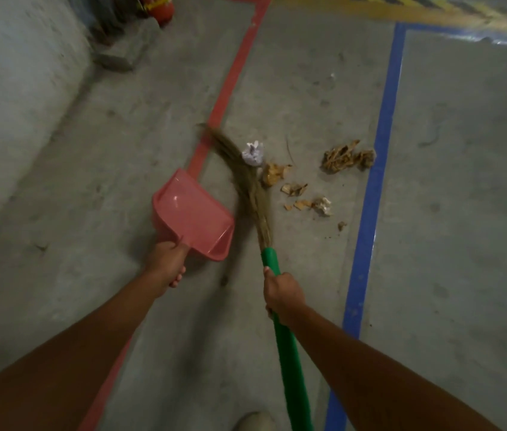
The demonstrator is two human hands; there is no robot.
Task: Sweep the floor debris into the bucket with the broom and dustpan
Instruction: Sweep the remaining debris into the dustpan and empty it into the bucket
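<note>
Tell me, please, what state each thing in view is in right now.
Dustpan: empty, tilted, held by its handle in the left hand.
Broom: bristles bent on the floor, green handle gripped by the right hand.
Paper ball: crumpled, on the floor against the bristles.
Brown scraps: scattered on the floor right of the broom, none in the dustpan.
Bucket: not in view.

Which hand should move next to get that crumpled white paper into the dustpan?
Right. The right hand grips the broom, whose bristles lie against the white paper. The left hand only holds the dustpan, left of the bristles.
</note>
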